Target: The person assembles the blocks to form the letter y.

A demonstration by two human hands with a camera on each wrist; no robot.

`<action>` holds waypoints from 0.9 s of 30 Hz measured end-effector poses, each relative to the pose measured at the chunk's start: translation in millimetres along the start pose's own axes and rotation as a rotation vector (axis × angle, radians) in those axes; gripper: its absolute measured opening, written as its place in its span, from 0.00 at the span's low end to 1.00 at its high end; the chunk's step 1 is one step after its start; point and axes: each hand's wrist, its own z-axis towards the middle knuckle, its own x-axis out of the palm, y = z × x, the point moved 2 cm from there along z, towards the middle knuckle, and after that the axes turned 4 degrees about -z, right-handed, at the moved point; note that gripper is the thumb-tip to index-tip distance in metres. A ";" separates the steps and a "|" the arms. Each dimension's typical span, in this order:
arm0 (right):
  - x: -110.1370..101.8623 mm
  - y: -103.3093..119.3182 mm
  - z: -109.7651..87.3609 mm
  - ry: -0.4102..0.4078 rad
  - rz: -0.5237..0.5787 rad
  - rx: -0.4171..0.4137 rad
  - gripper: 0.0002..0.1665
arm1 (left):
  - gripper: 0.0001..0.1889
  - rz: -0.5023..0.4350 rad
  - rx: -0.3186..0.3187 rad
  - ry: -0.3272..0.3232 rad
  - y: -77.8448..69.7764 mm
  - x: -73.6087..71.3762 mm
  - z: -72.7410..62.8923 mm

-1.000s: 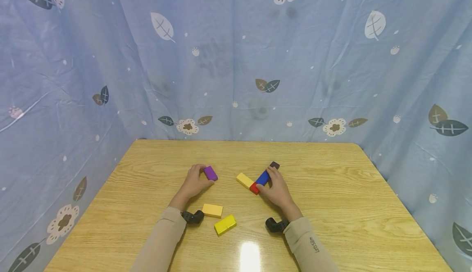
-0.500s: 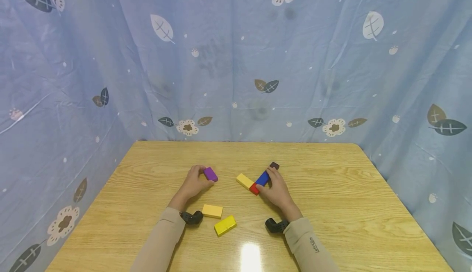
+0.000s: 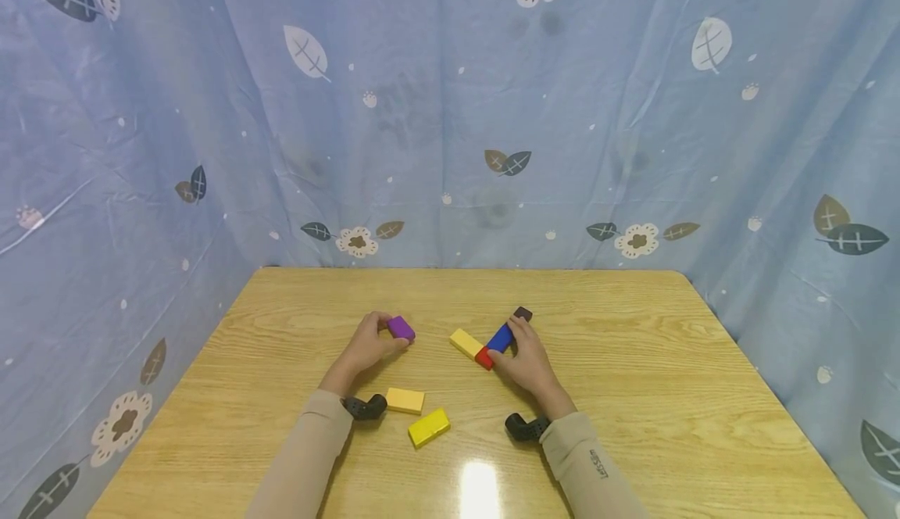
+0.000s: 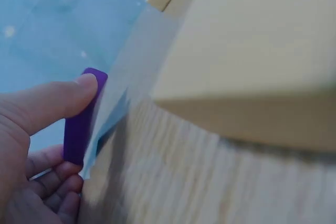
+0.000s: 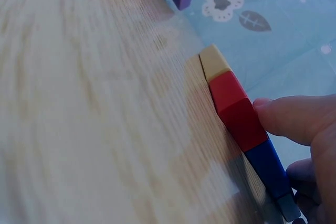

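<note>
One curtained-off nook, kind of building unclear from where I stand: blue leaf-and-flower-print cloth [image 3: 401, 26] hangs on three sides of a wood-grain table [image 3: 633, 394].

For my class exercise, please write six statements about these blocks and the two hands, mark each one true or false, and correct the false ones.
1. The left grip holds the purple block. True.
2. The red block lies between the pale yellow block and the blue block. True.
3. The purple block touches the red block. False: they are apart.
4. The dark block is at the far end of the blue block. True.
5. The right grip is on the purple block. False: it is on the blue block.
6. The bright yellow block is stacked on the orange-yellow block. False: both lie on the table.
</note>
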 end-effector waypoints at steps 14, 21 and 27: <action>-1.6 1.0 2.2 0.002 0.008 0.001 0.45 | 0.29 0.015 -0.012 0.049 -27.5 9.2 11.3; -0.8 0.6 1.7 0.003 0.009 -0.002 0.45 | 0.31 0.049 0.029 0.077 -40.3 22.3 18.3; 0.5 0.9 0.0 0.000 0.022 0.001 0.45 | 0.30 0.042 0.018 0.078 -44.0 33.7 22.7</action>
